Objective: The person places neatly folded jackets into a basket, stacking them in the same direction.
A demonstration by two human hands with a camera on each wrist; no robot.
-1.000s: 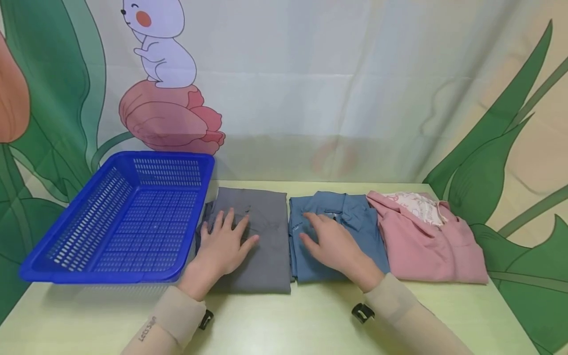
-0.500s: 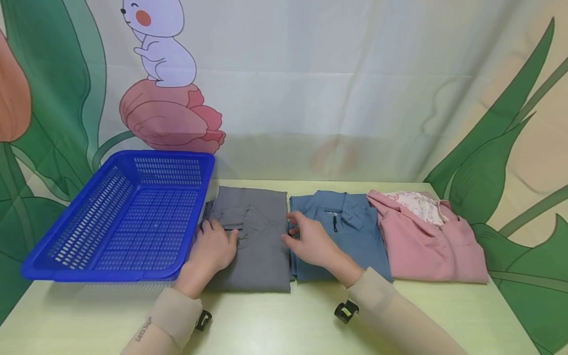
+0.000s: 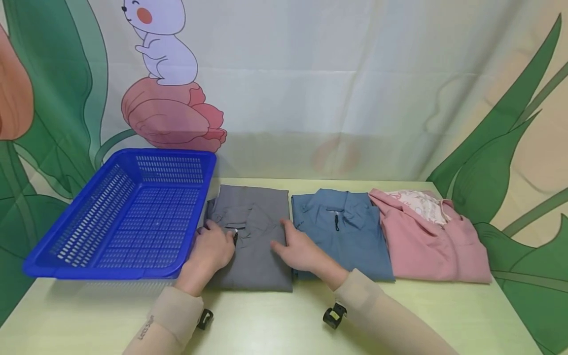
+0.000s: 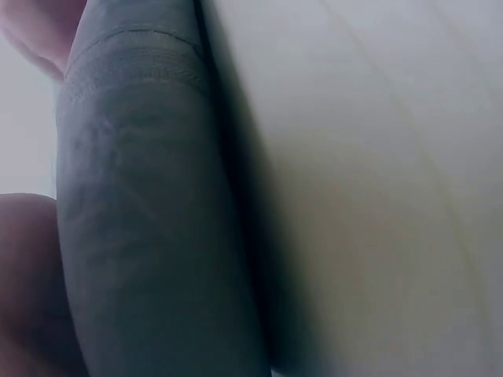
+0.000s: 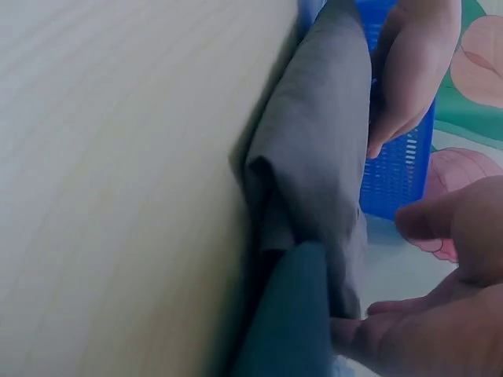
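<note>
A folded grey zip-up jacket (image 3: pixel 266 256) lies flat to the right of the basket. My left hand (image 3: pixel 214 246) bends its fingers over the jacket's left edge, with the thumb on top; those fingertips are hidden beside the basket. At the opposite edge, my right hand (image 3: pixel 299 249) has its fingers relaxed and spread. In the right wrist view, its fingertips (image 5: pixel 354 334) are right at the grey cloth while its thumb stays above. Close to the right hand is a folded blue jacket (image 3: pixel 355 246) with a black zip pull. The left wrist view shows the grey jacket's front fold (image 4: pixel 157 220).
A blue plastic basket (image 3: pixel 205 197) with slotted sides stands at the left, close against the grey jacket. A folded pink hoodie (image 3: pixel 426 251) lies at the far right. All rest on a pale table (image 3: pixel 266 325) before a printed curtain (image 3: pixel 284 98).
My left hand has drawn back from the middle of the grey jacket to its left edge. The right hand has moved left from the blue jacket to the grey jacket's right edge.
</note>
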